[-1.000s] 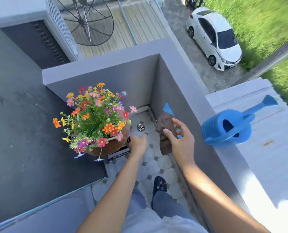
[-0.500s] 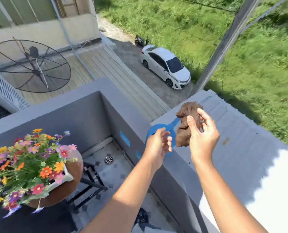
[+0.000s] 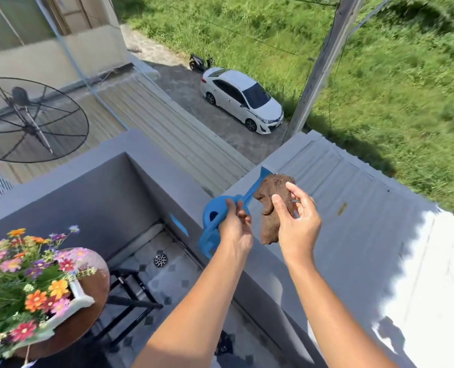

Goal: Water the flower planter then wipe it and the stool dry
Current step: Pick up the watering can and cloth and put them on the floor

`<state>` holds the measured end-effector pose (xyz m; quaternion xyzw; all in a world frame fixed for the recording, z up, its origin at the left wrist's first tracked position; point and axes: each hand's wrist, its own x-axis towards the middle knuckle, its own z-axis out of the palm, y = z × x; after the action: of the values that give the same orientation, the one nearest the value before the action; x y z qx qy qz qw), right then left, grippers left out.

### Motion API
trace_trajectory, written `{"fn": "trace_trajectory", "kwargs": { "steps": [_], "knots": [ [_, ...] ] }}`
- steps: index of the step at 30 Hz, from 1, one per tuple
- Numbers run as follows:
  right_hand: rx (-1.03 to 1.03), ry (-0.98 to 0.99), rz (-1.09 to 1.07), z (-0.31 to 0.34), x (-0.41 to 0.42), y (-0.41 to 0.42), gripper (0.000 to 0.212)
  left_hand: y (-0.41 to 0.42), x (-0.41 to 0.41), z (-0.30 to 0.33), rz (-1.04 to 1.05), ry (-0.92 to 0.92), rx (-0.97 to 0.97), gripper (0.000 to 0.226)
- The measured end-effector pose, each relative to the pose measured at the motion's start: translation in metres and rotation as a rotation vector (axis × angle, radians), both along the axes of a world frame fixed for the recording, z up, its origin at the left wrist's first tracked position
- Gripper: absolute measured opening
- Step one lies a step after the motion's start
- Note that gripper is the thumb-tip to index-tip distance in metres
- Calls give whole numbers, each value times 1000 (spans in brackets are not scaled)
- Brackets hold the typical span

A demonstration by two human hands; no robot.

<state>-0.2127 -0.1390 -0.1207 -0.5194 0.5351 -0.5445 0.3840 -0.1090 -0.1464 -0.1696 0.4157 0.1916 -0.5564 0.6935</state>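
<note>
A blue watering can is at the top of the grey parapet wall, spout pointing away from me. My left hand curls its thumb and fingers around the can's upper handle. Just to the right, my right hand holds a crumpled brown cloth up over the wall. The white flower planter, full of mixed coloured blooms, sits at lower left on a round brown stool with black legs. Both hands are well away from it.
Below the can lies a tiled balcony floor with a round drain. A corrugated grey roof spreads right of the wall. Far below are a white car, a pole and grass. A satellite dish is at left.
My view swung up from the balcony floor to the wall top. My right hand lifted the cloth above the wall. My left hand left the stool area, reached the watering can and closed on it.
</note>
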Motion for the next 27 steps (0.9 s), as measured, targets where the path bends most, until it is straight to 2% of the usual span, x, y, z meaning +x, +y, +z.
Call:
{"fn": "trace_trajectory", "kwargs": {
  "steps": [6,10,16,21,24,27],
  "knots": [
    [8,-28,73,6,8,1,30,22,69,0,23,-241,49,27],
    [37,-43,169,3,33,10,29,59,116,-3,14,-397,170,33],
    [161,-20,316,-24,103,30,28,100,178,-35,-153,-725,381,44],
    [264,88,484,-105,159,55,27,137,217,-117,-368,-882,485,50],
    [319,201,528,-175,180,69,26,149,227,-182,-433,-894,509,47],
    [396,231,546,-249,194,76,25,153,235,-260,-477,-911,531,47]
  ]
}}
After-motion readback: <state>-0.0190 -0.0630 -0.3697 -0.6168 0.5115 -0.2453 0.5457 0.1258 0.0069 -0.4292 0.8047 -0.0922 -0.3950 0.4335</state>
